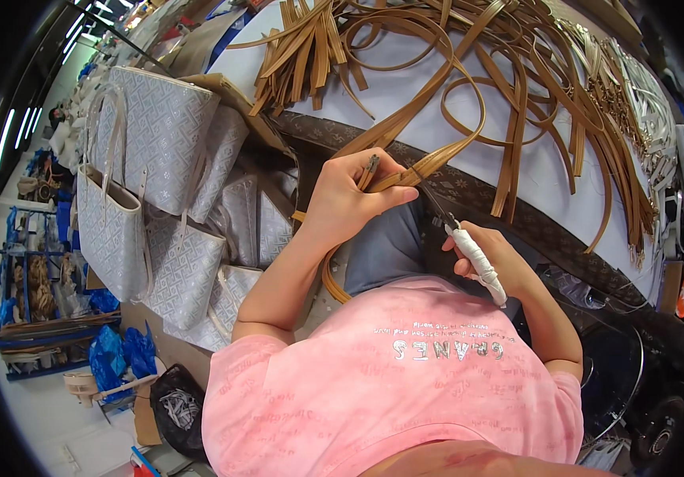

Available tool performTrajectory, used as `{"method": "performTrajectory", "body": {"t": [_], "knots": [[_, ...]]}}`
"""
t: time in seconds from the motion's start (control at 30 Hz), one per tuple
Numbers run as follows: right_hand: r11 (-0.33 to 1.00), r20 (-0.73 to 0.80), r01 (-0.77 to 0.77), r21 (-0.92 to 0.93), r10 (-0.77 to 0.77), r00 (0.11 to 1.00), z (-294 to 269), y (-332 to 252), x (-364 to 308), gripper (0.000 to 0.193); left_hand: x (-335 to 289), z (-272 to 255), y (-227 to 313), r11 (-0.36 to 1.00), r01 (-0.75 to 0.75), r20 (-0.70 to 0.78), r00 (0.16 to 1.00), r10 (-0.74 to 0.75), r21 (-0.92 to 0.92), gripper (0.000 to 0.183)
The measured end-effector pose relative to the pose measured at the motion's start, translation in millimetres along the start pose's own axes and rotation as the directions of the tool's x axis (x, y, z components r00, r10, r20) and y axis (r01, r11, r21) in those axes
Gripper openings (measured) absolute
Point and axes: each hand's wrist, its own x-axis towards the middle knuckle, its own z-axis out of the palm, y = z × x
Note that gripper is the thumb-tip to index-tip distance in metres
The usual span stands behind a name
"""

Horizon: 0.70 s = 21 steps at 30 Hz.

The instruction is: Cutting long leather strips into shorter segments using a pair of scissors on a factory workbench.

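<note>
My left hand (pixel 354 195) is closed around several brown leather straps (pixel 437 159), thumb on top and fingers curled beneath. A short, dark-tipped piece (pixel 370 168) pokes up between its fingers; I cannot make out what it is. The straps run forward from this hand onto the table, and others hang below it by my forearm. My right hand (pixel 489 250) grips a slim tool with a white-wrapped handle (pixel 479 262). The tool's thin dark tip points up and left, close to the strap bundle. Whether the tip touches the straps I cannot tell.
More brown straps (pixel 509 87) lie looped across the white tabletop (pixel 405 99), with metal-ended pale straps (pixel 648 103) at far right. Grey patterned tote bags (pixel 163 143) are stacked at left. A blue rack (pixel 40 294) and a black bag of scraps (pixel 177 405) stand beyond.
</note>
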Motion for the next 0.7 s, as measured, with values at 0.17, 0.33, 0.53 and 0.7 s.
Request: {"method": "performTrajectory", "body": {"t": [0.17,0.33,0.53,0.7], "knots": [[1.000,-0.012,-0.009,0.017,0.009,1.000,-1,-3,1,0.035,-1,2,1,0.999,0.032,-0.007,0.999,-0.033,-0.013,0.021],[0.999,-0.018,-0.024,0.040,0.025,1.000,0,-3,1,0.031,-1,4,-1,1.000,0.004,-0.023,1.000,-0.004,0.003,0.022],[0.995,-0.030,-0.004,0.100,0.007,1.000,3,10,-2,0.016,1,4,-1,0.999,-0.005,-0.008,1.000,0.005,0.047,0.021],[0.987,-0.074,-0.053,0.151,0.065,0.995,7,33,-1,0.014,17,4,-16,1.000,-0.010,0.042,0.999,0.008,0.028,0.018]]}}
